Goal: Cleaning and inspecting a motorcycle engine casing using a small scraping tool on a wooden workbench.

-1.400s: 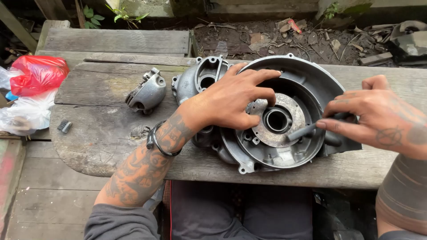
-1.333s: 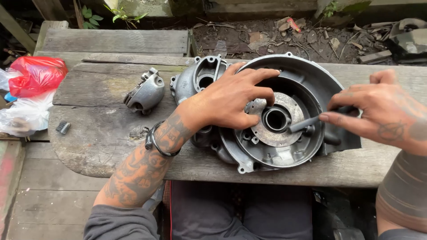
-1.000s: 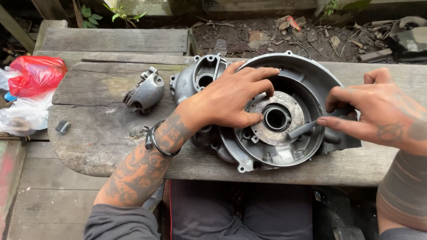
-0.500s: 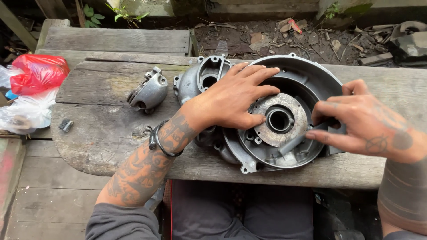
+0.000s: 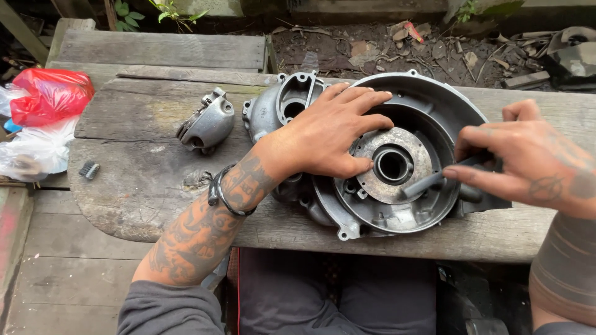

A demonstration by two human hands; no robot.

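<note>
A large grey metal engine case (image 5: 428, 105) with a round bowl and a rusty centre disc (image 5: 392, 165) lies on a worn wooden bench (image 5: 136, 180). My left hand (image 5: 329, 133) lies flat over the case's left rim, fingers spread, thumb beside the disc. My right hand (image 5: 528, 161) grips a dark tool (image 5: 428, 182) whose rod end rests on the disc's right edge inside the bowl.
A small grey metal cover (image 5: 208, 122) sits on the bench left of the case. A tiny dark part (image 5: 90, 169) lies near the bench's left end. Red and clear plastic bags (image 5: 40, 118) lie at far left. Dirt and debris lie beyond the bench.
My right hand has worked the tool back and forth over the disc's right side, ending slightly farther right. My left hand has stayed pressed on the case.
</note>
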